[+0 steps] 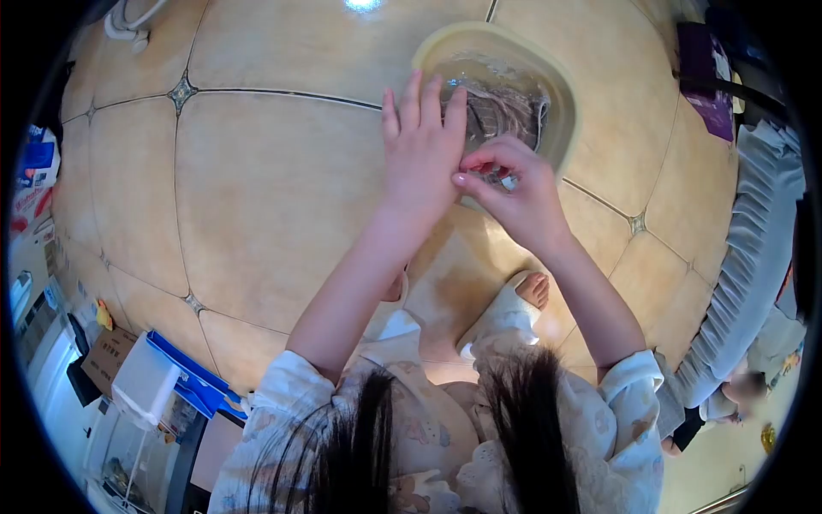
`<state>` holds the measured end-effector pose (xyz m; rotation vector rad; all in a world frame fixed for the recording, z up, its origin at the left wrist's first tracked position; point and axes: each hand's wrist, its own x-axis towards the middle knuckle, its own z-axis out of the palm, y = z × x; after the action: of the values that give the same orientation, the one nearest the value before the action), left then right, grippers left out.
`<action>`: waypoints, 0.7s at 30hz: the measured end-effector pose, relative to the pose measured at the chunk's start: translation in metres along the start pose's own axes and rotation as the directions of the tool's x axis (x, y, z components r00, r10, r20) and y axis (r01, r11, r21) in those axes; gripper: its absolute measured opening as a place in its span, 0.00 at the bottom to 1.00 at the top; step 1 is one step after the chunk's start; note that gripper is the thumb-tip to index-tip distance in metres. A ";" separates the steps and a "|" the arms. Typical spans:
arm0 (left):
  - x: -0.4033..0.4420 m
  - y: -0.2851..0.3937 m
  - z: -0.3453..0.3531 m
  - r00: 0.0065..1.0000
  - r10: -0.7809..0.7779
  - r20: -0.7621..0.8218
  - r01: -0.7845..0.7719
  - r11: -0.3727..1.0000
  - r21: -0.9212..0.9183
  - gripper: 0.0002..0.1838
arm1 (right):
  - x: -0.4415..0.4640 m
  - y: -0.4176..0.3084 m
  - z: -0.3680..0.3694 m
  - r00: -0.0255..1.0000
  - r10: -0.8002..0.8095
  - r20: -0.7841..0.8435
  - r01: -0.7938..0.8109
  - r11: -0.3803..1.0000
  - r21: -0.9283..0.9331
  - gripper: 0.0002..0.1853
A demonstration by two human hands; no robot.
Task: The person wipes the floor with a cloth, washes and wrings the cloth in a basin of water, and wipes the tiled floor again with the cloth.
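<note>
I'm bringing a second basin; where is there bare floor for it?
The widest bare floor lies left of the basin and left hand, toward the blue object. A smaller patch lies between basin and pleated cover. The right hand and feet crowd the basin's near side.

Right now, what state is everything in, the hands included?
Left hand: fingers spread, palm down, bare.
Right hand: fingers curled, tips at the left hand's edge.
Cream plastic basin: upright on the tiles, partly hidden by the hands.
Dark cloth: bunched inside the basin.
White open-toed slipper: worn on a foot.
</note>
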<state>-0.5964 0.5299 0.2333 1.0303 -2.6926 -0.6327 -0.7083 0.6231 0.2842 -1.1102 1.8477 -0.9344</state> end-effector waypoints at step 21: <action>-0.013 -0.029 -0.001 0.989 -0.025 -0.143 -0.012 0.969 -0.248 0.24 | 0.048 0.089 -0.033 0.973 -0.228 0.025 0.107 0.358 -0.928 0.11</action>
<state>-0.5694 0.5187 0.2206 0.9782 -2.4111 -0.8366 -0.7839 0.6165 0.2094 -1.9746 2.4461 0.1259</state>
